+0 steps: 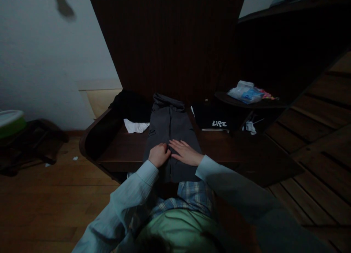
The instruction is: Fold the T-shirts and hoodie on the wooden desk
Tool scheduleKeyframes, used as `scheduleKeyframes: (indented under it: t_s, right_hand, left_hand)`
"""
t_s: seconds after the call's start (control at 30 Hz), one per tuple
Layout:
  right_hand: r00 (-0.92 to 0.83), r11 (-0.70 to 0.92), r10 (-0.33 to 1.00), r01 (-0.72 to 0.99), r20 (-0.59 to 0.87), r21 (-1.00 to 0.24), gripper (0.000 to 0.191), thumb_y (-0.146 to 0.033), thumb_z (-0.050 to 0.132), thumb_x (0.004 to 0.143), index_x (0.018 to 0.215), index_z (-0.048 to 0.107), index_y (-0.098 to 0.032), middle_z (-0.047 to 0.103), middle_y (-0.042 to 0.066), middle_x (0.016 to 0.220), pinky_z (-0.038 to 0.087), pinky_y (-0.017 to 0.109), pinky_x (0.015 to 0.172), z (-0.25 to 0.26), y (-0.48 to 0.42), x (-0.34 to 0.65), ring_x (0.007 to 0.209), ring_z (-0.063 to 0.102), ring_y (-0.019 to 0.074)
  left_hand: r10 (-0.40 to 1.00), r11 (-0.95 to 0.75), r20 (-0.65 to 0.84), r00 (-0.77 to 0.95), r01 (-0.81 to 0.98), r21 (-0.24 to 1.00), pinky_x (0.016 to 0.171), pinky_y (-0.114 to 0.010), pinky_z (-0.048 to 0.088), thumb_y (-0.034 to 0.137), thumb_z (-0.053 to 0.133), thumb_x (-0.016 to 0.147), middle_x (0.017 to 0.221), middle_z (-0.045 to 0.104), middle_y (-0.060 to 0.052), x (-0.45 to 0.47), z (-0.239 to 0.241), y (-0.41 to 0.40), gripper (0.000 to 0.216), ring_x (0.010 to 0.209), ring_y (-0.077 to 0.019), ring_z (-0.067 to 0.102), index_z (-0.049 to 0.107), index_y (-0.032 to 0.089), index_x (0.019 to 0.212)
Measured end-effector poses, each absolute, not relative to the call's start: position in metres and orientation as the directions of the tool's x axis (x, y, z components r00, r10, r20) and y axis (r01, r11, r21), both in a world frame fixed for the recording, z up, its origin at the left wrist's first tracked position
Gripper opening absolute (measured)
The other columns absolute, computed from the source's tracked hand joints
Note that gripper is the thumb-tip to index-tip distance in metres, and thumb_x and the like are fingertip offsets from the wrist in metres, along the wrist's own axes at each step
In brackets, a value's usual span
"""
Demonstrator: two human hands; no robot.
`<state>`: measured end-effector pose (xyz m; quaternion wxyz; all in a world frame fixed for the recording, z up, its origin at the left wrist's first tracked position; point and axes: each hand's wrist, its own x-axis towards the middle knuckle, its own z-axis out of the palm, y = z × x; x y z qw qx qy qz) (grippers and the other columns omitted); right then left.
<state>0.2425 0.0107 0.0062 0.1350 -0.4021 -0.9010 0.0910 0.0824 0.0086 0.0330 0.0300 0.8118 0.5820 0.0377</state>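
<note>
A grey pair of trousers lies lengthwise on a dark wooden table, its near end hanging over the front edge. My left hand rests on the cloth with fingers curled in, pinching the fabric near the middle seam. Beside it, my right hand lies flat on the trousers, fingers stretched out and pointing left. Both arms wear pale blue sleeves.
A white cloth and a black garment lie at the table's back left. A black item printed "LIFE" sits to the right. A plastic bag rests on a round side shelf. Wooden floor surrounds the table; a green-rimmed tub stands far left.
</note>
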Motion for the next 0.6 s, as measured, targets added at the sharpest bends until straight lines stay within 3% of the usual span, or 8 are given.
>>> scheduleKeyframes:
  t_s: [0.13,0.37,0.6]
  right_hand:
    - [-0.639,0.656,0.752,0.706,0.16,-0.267,0.054,-0.038,0.035,0.088,0.135,0.029,-0.012,0.028,0.014,0.142,0.02,0.046,0.107,0.003,0.009,0.246,0.133,0.021,0.0219]
    - [-0.598,0.623,0.777,0.68,0.198,-0.387,0.073,-0.036,0.05,0.079,0.138,0.017,-0.008,0.033,0.019,0.138,0.023,0.046,0.106,0.0,0.018,0.249,0.128,0.032,0.0224]
    - [-0.614,0.638,0.766,0.693,0.189,-0.336,0.056,-0.039,0.046,0.083,0.133,0.034,-0.016,0.035,0.013,0.139,0.021,0.046,0.107,-0.002,0.015,0.251,0.131,0.026,0.0216]
  left_hand:
    - [0.947,-0.32,0.02,0.32,0.939,0.129,0.067,-0.026,0.044,0.03,0.037,0.083,0.09,0.066,-0.006,0.086,0.041,0.009,0.025,0.084,-0.0188,0.062,0.059,0.018,0.083]
    - [0.941,-0.338,0.031,0.337,0.926,0.166,0.065,-0.026,0.044,0.029,0.038,0.082,0.09,0.066,-0.005,0.096,0.039,0.007,0.022,0.082,-0.0182,0.062,0.058,0.019,0.081]
    - [0.921,-0.39,0.104,0.376,0.892,0.227,0.068,-0.027,0.045,0.037,0.036,0.086,0.088,0.064,-0.005,0.089,0.03,0.002,0.028,0.081,-0.0181,0.061,0.057,0.019,0.086]
